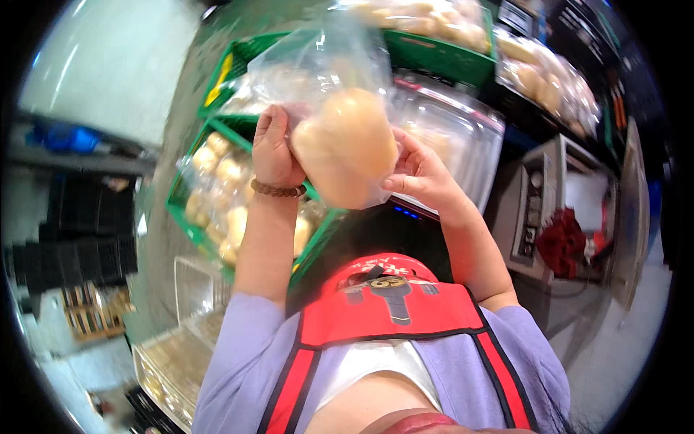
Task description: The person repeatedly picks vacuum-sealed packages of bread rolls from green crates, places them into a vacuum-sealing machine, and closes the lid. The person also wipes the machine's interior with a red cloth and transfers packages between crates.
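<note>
A clear plastic bag of pale yellow, rounded produce (347, 146), perhaps potatoes, is held up between my two hands. My left hand (276, 146), with a brown braided bracelet at the wrist, grips the bag's left side. At its right side my right hand (420, 171) holds the plastic, thumb and fingers partly curled. Below and left of the bag stands a green plastic crate (179, 209) with more bagged produce in it. Under my right hand is a machine with a metal top (466, 157) and a row of blue lights.
Further green crates (439, 57) with bagged produce stand beyond the bag. More bags (547, 81) lie at the upper right. A grey cabinet (542, 157) with an open door and a red cloth (563, 241) is on the right. White baskets (173, 358) stand at lower left, black crates (89, 217) farther left.
</note>
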Tool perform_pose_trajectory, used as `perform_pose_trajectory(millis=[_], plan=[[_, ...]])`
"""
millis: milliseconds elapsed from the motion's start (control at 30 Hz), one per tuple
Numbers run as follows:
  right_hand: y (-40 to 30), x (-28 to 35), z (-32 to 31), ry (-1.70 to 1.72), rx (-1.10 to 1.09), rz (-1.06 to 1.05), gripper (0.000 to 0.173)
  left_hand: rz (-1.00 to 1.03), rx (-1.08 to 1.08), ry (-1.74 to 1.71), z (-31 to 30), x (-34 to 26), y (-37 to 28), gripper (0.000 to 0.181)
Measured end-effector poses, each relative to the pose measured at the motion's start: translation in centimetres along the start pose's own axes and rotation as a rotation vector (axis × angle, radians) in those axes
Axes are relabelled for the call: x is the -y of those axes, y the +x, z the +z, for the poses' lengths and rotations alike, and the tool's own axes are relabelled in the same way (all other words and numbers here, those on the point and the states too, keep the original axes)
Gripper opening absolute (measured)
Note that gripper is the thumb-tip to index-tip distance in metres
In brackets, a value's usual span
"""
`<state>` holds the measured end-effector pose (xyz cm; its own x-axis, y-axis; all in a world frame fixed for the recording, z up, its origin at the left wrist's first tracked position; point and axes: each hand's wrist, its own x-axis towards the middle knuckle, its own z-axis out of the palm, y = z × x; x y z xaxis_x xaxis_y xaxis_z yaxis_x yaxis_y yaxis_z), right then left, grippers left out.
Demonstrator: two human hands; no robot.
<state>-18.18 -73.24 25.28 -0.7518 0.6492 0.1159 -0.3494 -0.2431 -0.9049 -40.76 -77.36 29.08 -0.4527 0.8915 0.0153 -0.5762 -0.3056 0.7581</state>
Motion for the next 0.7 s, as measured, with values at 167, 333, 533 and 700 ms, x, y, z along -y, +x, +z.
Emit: perform_pose_trajectory(millis=[167, 333, 533, 700], plan=[[-8.6, 2.9, -6.2, -0.225, -0.553, -0.052, 0.027, -0.181, 0.179, -0.123, 6.2, 8.3, 2.7, 0.026], [-14.7, 3.6, -5.3, -0.212, -1.014, -0.264, 0.022, -0.382, 0.350, -0.203, 11.4, 13.9, 4.0, 0.027], [-22.0, 1.7, -2.4, -0.418, -1.357, -0.446, 0.014, -0.545, 0.490, -0.269, 17.6, 19.2, 0.5, 0.018], [-29.7, 3.3, -0.5, -0.466, -1.363, -0.256, 0.037, -0.671, 0.714, -0.224, 20.2, 20.7, -6.4, 0.013]])
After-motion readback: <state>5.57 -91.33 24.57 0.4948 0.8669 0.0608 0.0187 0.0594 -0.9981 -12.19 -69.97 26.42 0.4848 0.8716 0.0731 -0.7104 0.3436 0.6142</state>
